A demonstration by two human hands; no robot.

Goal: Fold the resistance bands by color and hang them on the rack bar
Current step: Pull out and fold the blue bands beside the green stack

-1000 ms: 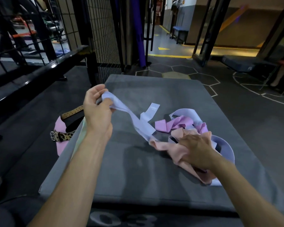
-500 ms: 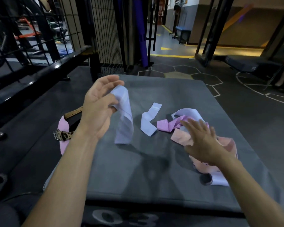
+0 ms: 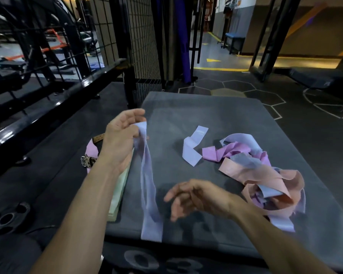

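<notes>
The long lavender elastic band [image 3: 148,180] now hangs free of the pile, pinched by the left hand [image 3: 120,143]; the right hand [image 3: 194,196], fingers loosely spread, has left the tangled heap [image 3: 265,175], reaching to fold.

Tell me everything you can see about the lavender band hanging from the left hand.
The lavender band is a long, flat strip of smooth, stretchy-looking material, pale blue-violet. The left hand pinches its top end, and the rest hangs down limp with a slight twist, its doubled layers suggesting a loop. Its lower end reaches the near edge of the grey mat. It hangs apart from the tangled pile of bands to the right. The right hand hovers open beside it, not touching it.
</notes>
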